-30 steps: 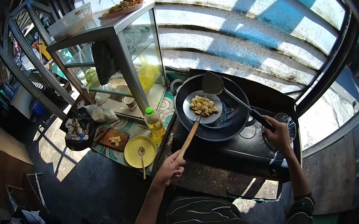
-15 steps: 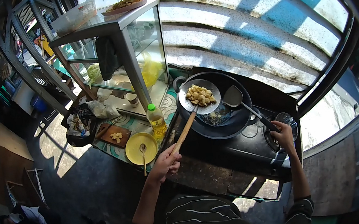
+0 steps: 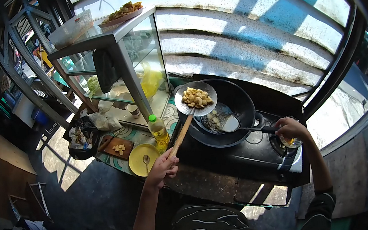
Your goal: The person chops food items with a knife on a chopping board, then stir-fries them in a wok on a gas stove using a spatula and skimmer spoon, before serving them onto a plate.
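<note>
Hands closed round two long handles

The wok (image 3: 239, 94), near the stove's (image 3: 238, 154) far left corner, looks heavy. Above its left rim, the loaded skimmer (image 3: 183, 98) is probably front-heavy, wanting a level grip on its wooden shaft (image 3: 182, 135). The spatula (image 3: 231, 124) seems stiff; the food pieces (image 3: 197, 98) soft, slippery. The left hand (image 3: 163, 168) grips the shaft, forearm slanting forward; the right hand (image 3: 291, 129) curls palm-down around the spatula's end.

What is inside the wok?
Shallow liquid, a few pale pieces and the spatula head. The loaded skimmer hides some of the wok's left side in this view.
</note>
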Tool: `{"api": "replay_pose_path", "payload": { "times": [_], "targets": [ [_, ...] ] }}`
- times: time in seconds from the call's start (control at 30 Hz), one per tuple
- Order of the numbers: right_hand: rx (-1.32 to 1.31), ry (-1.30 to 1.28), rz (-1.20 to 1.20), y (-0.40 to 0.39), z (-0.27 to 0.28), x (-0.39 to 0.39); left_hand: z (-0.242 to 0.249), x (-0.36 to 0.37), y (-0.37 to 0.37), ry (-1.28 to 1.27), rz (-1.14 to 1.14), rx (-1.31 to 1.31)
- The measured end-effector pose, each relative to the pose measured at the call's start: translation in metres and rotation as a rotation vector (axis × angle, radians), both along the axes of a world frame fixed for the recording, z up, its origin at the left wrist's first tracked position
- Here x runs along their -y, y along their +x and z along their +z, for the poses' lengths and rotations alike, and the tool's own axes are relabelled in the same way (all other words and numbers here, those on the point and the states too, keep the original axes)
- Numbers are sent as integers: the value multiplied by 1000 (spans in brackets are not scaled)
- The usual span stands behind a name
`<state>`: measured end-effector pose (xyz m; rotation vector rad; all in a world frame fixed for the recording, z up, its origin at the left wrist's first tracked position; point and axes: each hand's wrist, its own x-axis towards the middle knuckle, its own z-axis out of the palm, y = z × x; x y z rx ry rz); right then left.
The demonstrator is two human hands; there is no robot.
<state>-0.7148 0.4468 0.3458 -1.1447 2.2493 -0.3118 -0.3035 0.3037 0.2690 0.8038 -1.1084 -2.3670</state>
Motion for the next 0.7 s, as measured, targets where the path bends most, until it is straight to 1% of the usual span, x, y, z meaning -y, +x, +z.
{"api": "replay_pose_path", "payload": {
  "times": [0.07,0.1,0.17,0.2,0.3,0.47,0.5,0.7],
  "targets": [
    [91,-39,66,-8,-18,4,-1,0,-1,26,33,4],
    [89,-40,67,-7,-27,5,-1,0,-1,24,35,3],
    [87,-137,30,-2,-41,4,-2,2,-2,40,18,-8],
    [130,-143,-12,6,-43,5,-2,2,-3,37,20,-10],
    [180,-244,-66,12,-73,5,-3,3,-4,47,18,-9],
    [273,-284,-147,18,-103,7,-3,5,-6,46,-2,-22],
    [299,-315,-155,18,-105,7,-3,5,-6,46,-5,-22],
    [339,-312,-183,26,-112,12,-2,8,-8,39,8,-16]
  ]
}}
